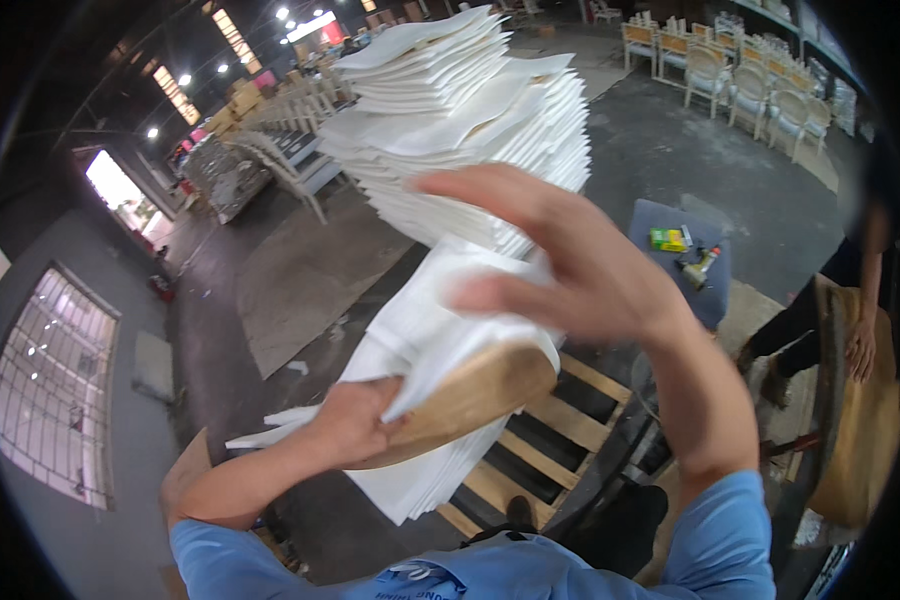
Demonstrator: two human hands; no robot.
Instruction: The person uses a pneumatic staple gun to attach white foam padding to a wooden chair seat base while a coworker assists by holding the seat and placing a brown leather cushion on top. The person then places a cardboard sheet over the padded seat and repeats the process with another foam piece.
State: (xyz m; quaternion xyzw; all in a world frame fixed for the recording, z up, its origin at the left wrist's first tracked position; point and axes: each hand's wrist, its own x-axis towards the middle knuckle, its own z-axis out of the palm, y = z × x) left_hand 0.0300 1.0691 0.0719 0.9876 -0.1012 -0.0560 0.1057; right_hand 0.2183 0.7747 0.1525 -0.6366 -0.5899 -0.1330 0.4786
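Observation:
A curved wooden panel [485, 395] with a rounded end lies tilted in front of me. A white padding sheet [410, 325] covers its far side and folds over near my left hand [355, 420]. That hand is closed round the near-left edge of the panel and the sheet's corner. My right hand [580, 265], blurred by motion, is raised above the panel's far right end with thumb and fingers apart, holding nothing. Behind it rises a tall stack of white padding sheets [450, 130]. More white sheets [435, 485] show beneath the panel.
A slatted wooden pallet [580, 425] lies below on the right. A blue-grey padded seat [695, 290] bears a green-yellow box [670, 239] and a nail-gun-like tool [703, 267]. At far right, a co-worker's hand [860, 350] rests on another curved wooden panel [855, 450]. Chairs [745, 85] stand beyond.

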